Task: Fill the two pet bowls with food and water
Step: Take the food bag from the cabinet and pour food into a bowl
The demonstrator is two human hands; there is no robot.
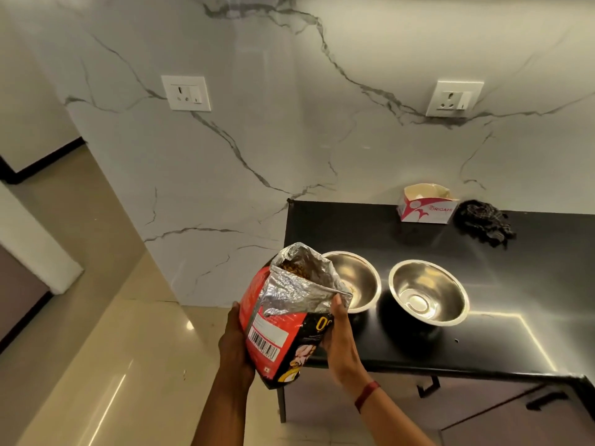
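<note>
Food bag point(289, 320) tilted at counter point(483, 346)
Its open foil mouth leans over the left bowl point(358, 275), the right bowl point(428, 291) at 3 o'clock; my left hand point(233, 344) cups its side, my right hand point(338, 338) pinches the foil lip.

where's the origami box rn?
Head view, right of centre: the open Origami carton sits at the back of the black counter by the marble wall, just left of the dark checked cloth.
</note>
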